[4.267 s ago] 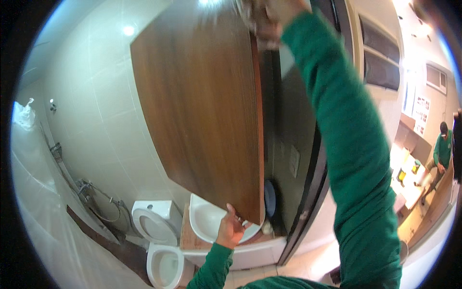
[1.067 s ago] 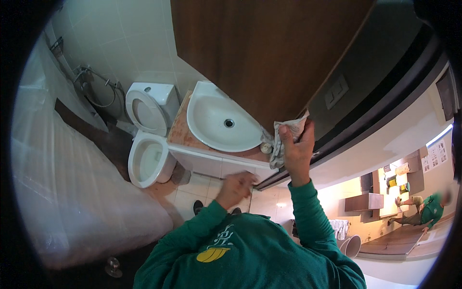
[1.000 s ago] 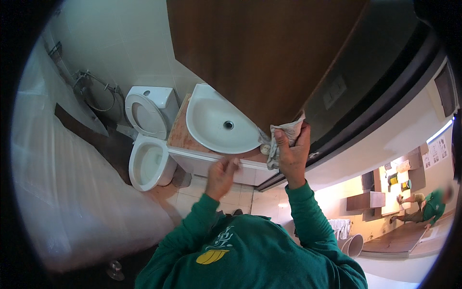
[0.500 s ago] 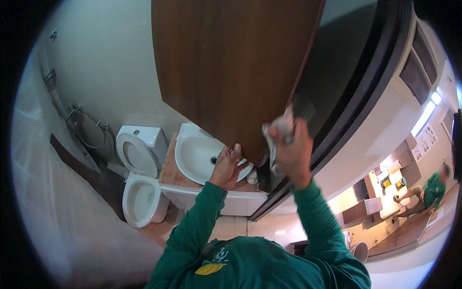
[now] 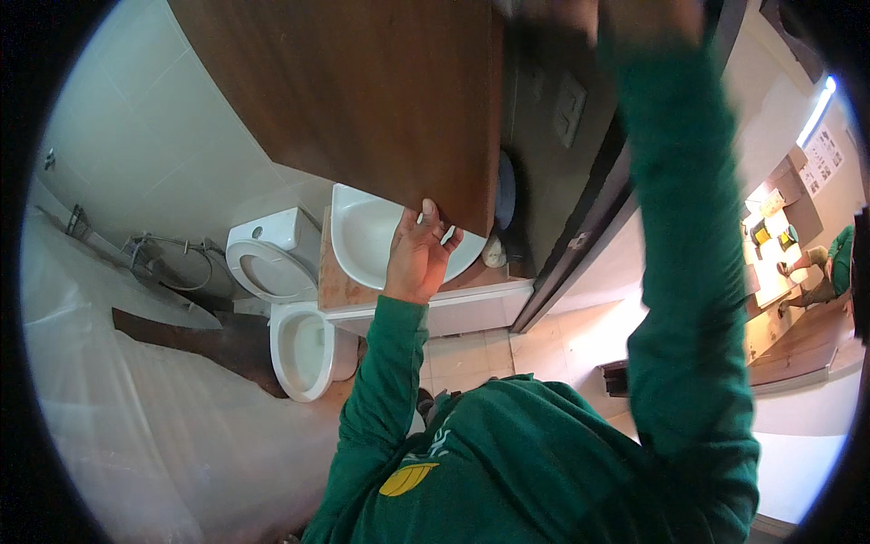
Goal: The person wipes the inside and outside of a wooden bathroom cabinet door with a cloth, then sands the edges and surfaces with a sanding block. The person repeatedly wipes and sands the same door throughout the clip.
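A large dark brown wooden board [image 5: 362,91] hangs at an angle in front of me, its lower edge above the washbasin. At that lower edge is my left hand [image 5: 419,256], thumb on the front face and fingers behind, closed on it. My right arm stretches up past the board's right side. Up at the top edge of the view, my right hand [image 5: 648,20] is cut off and smeared by motion; its fingers and whatever it holds cannot be made out.
Below the board stands a white washbasin [image 5: 358,240] on a counter, with a white toilet [image 5: 313,354] left of it. Translucent plastic sheeting [image 5: 163,435] hangs at the left. A dark door frame [image 5: 580,240] rises at the right. Beyond it, a person [image 5: 841,263] in green sits.
My right hand, which held a whitish cloth beside the board's lower right edge, has swung up to the top. The view has shifted, and the board appears farther left.
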{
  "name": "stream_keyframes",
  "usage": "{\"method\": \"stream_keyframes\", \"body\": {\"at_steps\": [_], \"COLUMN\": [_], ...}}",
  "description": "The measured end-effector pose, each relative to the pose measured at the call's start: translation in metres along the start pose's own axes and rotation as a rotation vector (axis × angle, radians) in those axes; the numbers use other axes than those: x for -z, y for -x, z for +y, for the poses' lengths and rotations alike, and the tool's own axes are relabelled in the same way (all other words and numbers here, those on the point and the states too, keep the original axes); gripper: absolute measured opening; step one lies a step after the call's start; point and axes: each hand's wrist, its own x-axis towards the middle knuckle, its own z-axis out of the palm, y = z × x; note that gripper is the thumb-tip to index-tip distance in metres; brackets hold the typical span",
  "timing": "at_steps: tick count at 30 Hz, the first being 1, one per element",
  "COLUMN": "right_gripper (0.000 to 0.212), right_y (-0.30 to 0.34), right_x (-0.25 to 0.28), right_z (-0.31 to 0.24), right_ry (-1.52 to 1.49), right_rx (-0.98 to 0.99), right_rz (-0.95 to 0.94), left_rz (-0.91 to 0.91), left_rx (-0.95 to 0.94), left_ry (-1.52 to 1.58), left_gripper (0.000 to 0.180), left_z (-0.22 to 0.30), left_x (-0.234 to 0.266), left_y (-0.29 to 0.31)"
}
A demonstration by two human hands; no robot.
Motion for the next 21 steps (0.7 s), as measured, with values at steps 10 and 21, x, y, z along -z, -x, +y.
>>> {"method": "stream_keyframes", "body": {"at_steps": [10, 21], "right_gripper": [0.048, 0.040], "right_y": [0.350, 0.475], "right_x": [0.010, 0.070], "right_z": [-0.024, -0.019], "right_ry": [-0.288, -0.235], "right_rx": [-0.784, -1.345], "right_rz": [-0.469, -0.388], "left_rz": [0.000, 0.163], "left_rx": [-0.017, 0.064], "left_ry": [-0.034, 0.144], "left_gripper": [0.040, 0.038], "left_z": [0.000, -0.037], "left_x": [0.003, -0.063], "left_y": [0.001, 0.016]}}
